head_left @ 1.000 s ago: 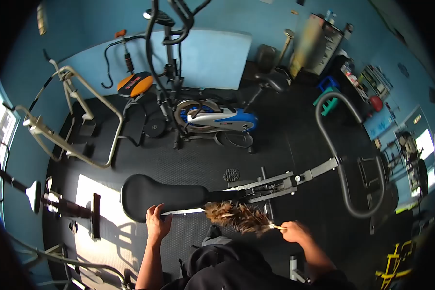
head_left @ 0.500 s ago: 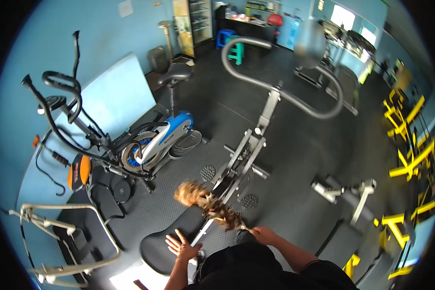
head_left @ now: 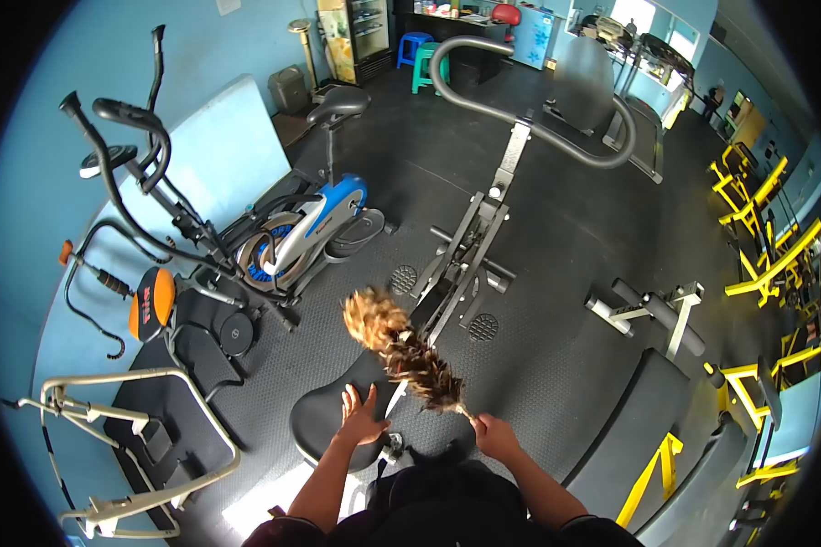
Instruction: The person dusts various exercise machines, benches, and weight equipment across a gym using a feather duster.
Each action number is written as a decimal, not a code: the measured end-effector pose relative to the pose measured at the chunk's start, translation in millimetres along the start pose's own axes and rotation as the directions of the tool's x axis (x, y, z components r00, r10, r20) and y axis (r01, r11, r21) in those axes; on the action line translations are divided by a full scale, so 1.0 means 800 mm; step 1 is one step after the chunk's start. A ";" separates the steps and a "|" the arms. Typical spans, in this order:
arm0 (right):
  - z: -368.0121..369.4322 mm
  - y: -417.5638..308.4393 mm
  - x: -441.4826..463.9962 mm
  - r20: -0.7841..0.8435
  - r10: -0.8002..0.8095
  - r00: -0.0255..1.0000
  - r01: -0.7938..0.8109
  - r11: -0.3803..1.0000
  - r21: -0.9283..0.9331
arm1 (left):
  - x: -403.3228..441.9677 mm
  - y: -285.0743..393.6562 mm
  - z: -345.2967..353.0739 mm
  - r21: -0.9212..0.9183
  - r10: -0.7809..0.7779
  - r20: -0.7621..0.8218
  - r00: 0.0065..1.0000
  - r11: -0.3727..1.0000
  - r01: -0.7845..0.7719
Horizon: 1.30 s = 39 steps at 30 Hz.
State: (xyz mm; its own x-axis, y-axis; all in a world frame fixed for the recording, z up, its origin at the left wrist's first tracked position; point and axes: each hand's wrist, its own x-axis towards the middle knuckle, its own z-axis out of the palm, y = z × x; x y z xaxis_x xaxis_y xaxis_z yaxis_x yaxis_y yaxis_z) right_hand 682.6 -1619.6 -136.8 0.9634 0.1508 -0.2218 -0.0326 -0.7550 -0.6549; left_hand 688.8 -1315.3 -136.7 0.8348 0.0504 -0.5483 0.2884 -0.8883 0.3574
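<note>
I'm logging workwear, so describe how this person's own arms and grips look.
The left grip and right grip are bare human hands, with no glove or watch visible. Both forearms are uncovered, showing no cables or clear markings. Plain black sleeves cover the arms above them.

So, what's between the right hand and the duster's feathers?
In the head view, just a short, pale stretch of the duster's handle shows between the right hand and the feathers.
</note>
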 end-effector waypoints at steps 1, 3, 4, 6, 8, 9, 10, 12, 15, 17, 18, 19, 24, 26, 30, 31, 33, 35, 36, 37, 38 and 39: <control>0.008 -0.003 -0.006 0.015 -0.013 1.000 0.013 1.000 -0.004 | -0.003 -0.012 0.006 -0.011 -0.017 -0.004 1.000 1.000 0.017; 0.027 -0.013 -0.014 -0.009 0.036 0.999 -0.036 0.999 0.006 | 0.002 -0.050 0.024 -0.471 0.018 -0.318 0.948 0.865 -0.174; 0.035 -0.023 -0.024 0.058 -0.020 0.998 0.020 1.000 0.006 | -0.006 -0.046 0.028 -0.650 -0.186 -0.593 0.783 0.684 -0.330; 0.047 -0.027 -0.043 0.231 -0.144 0.962 0.154 0.988 -0.025 | -0.034 -0.052 0.031 -0.678 -0.356 -0.699 0.620 0.604 -0.418; 0.053 -0.027 -0.058 0.382 -0.297 0.875 0.338 0.940 -0.045 | -0.068 -0.043 0.011 -0.471 -0.282 -0.851 0.443 0.783 -0.405; 0.056 -0.023 -0.056 0.392 -0.300 0.870 0.343 0.939 -0.042 | -0.068 -0.059 0.024 -0.429 -0.242 -0.884 0.400 0.761 -0.488; 0.064 -0.018 -0.052 0.257 -0.285 0.923 0.309 0.949 -0.058 | -0.085 -0.058 0.018 -0.391 -0.221 -0.895 0.387 0.808 -0.442; 0.069 -0.026 -0.052 0.023 -0.211 0.977 0.211 0.977 0.022 | -0.123 -0.037 -0.007 -0.390 -0.234 -0.893 0.384 0.828 -0.403; 0.070 0.007 -0.061 0.276 -0.368 0.888 0.353 0.930 0.104 | -0.147 -0.042 -0.001 -0.418 -0.244 -0.884 0.399 0.795 -0.440; 0.026 0.016 -0.068 0.503 -0.257 0.825 0.286 0.958 0.020 | -0.156 -0.044 0.007 -0.473 -0.250 -0.865 0.434 0.694 -0.543; 0.002 0.026 -0.071 0.574 -0.202 0.793 0.294 0.953 -0.072 | -0.162 -0.035 -0.001 -0.433 -0.215 -0.875 0.433 0.748 -0.503; -0.018 0.042 -0.074 0.644 -0.135 0.753 0.305 0.939 -0.159 | -0.170 -0.026 -0.005 -0.392 -0.183 -0.881 0.436 0.799 -0.456; -0.067 0.158 -0.081 0.593 0.232 0.771 0.051 0.906 -0.421 | -0.151 -0.011 0.013 -0.222 0.018 -0.869 0.494 0.879 -0.423; -0.066 0.166 -0.074 0.380 0.311 0.871 -0.154 0.908 -0.390 | -0.131 0.019 0.009 -0.117 0.155 -0.837 0.525 0.886 -0.449; -0.004 0.150 -0.020 0.470 0.131 0.873 -0.027 0.975 -0.222 | -0.050 0.098 -0.011 0.156 0.405 -0.577 0.709 0.907 -0.391; 0.006 0.140 0.000 0.414 0.103 0.905 -0.017 0.978 -0.207 | -0.022 0.115 -0.013 0.228 0.440 -0.488 0.753 0.898 -0.377; 0.031 0.133 0.046 0.316 0.172 0.933 -0.138 0.982 -0.129 | 0.045 0.137 -0.011 0.341 0.503 -0.333 0.798 0.853 -0.395; 0.056 0.147 0.080 0.301 0.236 0.924 -0.230 0.972 -0.055 | 0.105 0.167 -0.012 0.490 0.552 -0.232 0.801 0.777 -0.394; 0.074 0.161 0.084 0.333 0.243 0.911 -0.245 0.969 -0.037 | 0.133 0.176 -0.009 0.537 0.568 -0.210 0.796 0.747 -0.392; 0.097 0.170 0.084 0.369 0.246 0.896 -0.258 0.966 -0.019 | 0.156 0.175 -0.007 0.580 0.580 -0.188 0.793 0.717 -0.387; 0.124 0.185 0.077 0.411 0.290 0.864 -0.295 0.954 -0.054 | 0.178 0.157 0.000 0.605 0.557 -0.151 0.817 0.705 -0.369; 0.143 0.206 0.075 0.442 0.331 0.834 -0.321 0.942 -0.100 | 0.190 0.141 0.010 0.720 0.580 -0.122 0.805 0.610 -0.331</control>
State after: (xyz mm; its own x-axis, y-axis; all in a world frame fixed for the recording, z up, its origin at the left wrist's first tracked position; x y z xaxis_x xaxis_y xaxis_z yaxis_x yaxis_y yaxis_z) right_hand 704.7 -1661.7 -340.6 0.6751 0.1577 -0.7207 -0.3133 -0.8231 -0.4736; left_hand 844.8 -1411.5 -185.5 0.8967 -0.4192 -0.1418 -0.4377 -0.8874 -0.1447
